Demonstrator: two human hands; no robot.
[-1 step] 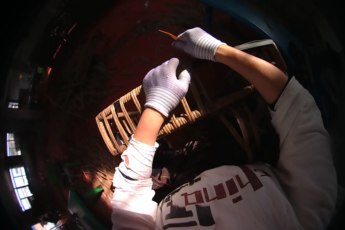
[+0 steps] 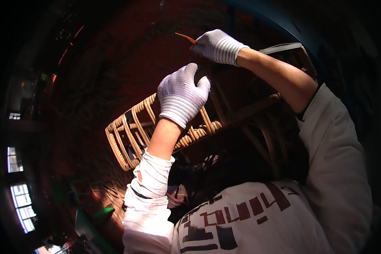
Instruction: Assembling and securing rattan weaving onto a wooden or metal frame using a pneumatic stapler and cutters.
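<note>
- Your left hand (image 2: 181, 95) sits in the middle of the frame, in a white knit glove, fingers curled down over the top rail of the rattan frame (image 2: 156, 127). The grip looks wrapped on that rail, though the fingertips go out of sight behind it.
- Your right hand (image 2: 218, 45) is up at the top centre, also gloved, fist narrow and pinched on a thin orange-brown cane strip (image 2: 185, 37) that pokes out to the left of the knuckles.
- The rattan frame runs from the centre left of the picture up toward the upper right, tilted, with its open woven slats showing at the left end and thicker curved poles under your right forearm.
- Both sleeves are white; the left cuff is bunched at the lower centre, and your printed white shirt (image 2: 249, 220) fills the bottom right.
- Background is dark and reddish. Bright windows (image 2: 20, 203) show at the far lower left edge.
</note>
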